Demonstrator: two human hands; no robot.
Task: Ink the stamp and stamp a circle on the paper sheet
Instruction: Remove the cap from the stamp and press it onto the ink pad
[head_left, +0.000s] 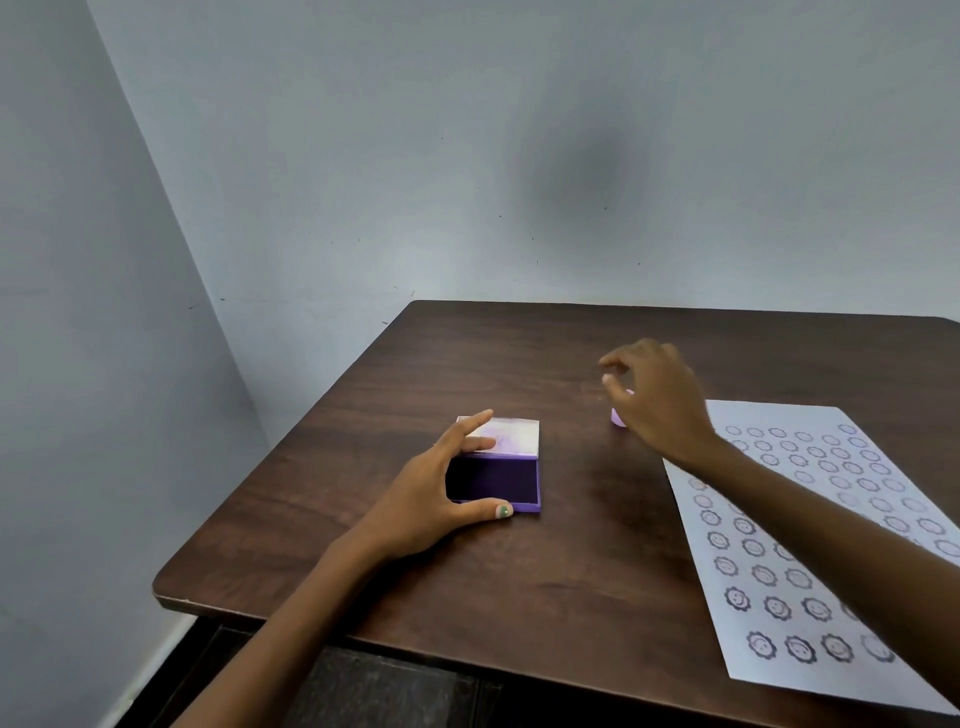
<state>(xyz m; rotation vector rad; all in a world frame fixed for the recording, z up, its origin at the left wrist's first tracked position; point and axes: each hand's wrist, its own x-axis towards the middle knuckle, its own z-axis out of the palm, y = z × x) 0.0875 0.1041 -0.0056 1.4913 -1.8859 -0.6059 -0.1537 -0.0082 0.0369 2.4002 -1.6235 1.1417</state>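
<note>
A purple ink pad (501, 480) lies open on the dark wooden table (545, 571), its whitish lid (511, 436) folded back. My left hand (441, 499) grips the pad's left side, thumb on the near edge and fingers on the lid. A small lilac stamp (619, 415) stands on the table to the right of the pad, mostly hidden behind my right hand (654, 400). That hand hovers just over the stamp with fingers curled and apart, holding nothing. The white paper sheet (810, 540) lies at the right, covered with several rows of round smiley stamps.
Grey walls meet in a corner behind and to the left of the table. The table's left and near edges drop off to a dark floor (363, 691). My right forearm (841, 530) crosses over the paper.
</note>
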